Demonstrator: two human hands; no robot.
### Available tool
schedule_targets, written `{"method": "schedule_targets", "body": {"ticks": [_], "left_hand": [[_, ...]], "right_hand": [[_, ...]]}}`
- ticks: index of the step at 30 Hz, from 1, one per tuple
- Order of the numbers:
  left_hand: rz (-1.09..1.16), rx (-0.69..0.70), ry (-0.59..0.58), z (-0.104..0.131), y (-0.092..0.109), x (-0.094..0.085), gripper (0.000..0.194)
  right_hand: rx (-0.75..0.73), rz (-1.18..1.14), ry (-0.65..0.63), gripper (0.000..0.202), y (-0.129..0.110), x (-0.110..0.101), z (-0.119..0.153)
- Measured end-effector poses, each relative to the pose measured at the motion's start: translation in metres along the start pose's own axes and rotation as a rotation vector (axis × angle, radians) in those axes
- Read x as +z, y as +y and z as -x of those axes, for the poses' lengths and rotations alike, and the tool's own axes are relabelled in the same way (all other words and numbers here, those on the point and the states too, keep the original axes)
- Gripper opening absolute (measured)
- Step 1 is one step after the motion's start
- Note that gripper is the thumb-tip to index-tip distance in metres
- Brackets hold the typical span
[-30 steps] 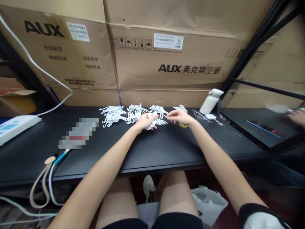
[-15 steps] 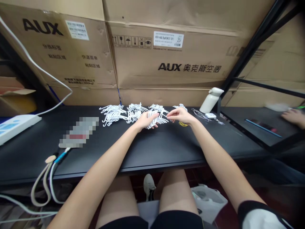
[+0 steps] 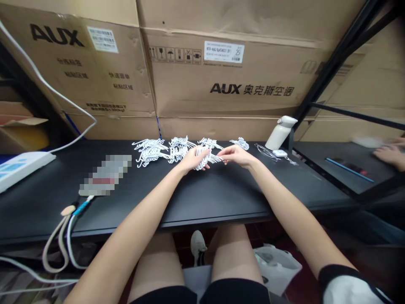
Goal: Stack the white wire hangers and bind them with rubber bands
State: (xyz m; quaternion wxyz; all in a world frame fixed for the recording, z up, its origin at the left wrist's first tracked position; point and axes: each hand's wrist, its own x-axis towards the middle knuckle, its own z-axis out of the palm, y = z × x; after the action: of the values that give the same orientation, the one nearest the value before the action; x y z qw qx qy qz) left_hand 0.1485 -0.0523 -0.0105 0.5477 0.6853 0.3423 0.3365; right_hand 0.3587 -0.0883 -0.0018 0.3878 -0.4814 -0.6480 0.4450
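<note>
My left hand (image 3: 193,160) is closed around a bundle of small white hangers (image 3: 202,159), thumb on top, their hooks toward the palm. The bundle's thin ends point right, where the fingers of my right hand (image 3: 234,156) pinch them. Behind and left of my hands, more bundles of the same hangers (image 3: 152,153) lie in rows, with another stack (image 3: 179,151) beside them. A further bundle (image 3: 209,142) lies just beyond my left hand. Past my right hand is a small loose pile of white hangers (image 3: 240,143).
A black tabletop (image 3: 209,198) runs up to large cardboard boxes (image 3: 221,109). At right stand a white bottle (image 3: 280,133), a small white case (image 3: 279,154) and glasses (image 3: 265,151). A blurred phone (image 3: 106,175) and power strip (image 3: 25,166) lie left. Another person's hand (image 3: 390,154) shows far right.
My right hand has shifted slightly left and down onto the hanger ends. The single hanger it held apart now lines up with the bundle. The yellow bands below it no longer show.
</note>
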Motion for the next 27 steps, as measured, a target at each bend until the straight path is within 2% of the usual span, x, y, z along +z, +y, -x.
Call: {"method": "schedule_targets", "body": {"ticks": [10,17,20,23,25,27], "left_hand": [[-0.044,-0.002,-0.030,0.002,-0.001,-0.001,0.032],[-0.059,-0.044,0.015,0.001,0.001,-0.002,0.027],[-0.013,-0.013,0.126,-0.001,0.003,-0.004,0.026],[0.083,-0.031,0.265,-0.005,0.003,-0.008,0.026],[0.143,-0.068,0.334,-0.008,0.002,-0.011,0.024],[0.177,-0.096,0.357,-0.010,0.001,-0.012,0.022]], "right_hand": [[0.055,0.000,-0.014,0.026,-0.005,0.004,0.002],[-0.003,0.083,-0.027,0.028,-0.006,0.012,0.001],[-0.043,0.122,0.128,0.032,0.004,0.015,-0.006],[-0.147,0.371,0.370,0.023,0.020,0.019,-0.013],[-0.192,0.570,0.398,0.018,0.029,0.023,-0.017],[-0.178,0.670,0.339,0.018,0.036,0.027,-0.021]]}}
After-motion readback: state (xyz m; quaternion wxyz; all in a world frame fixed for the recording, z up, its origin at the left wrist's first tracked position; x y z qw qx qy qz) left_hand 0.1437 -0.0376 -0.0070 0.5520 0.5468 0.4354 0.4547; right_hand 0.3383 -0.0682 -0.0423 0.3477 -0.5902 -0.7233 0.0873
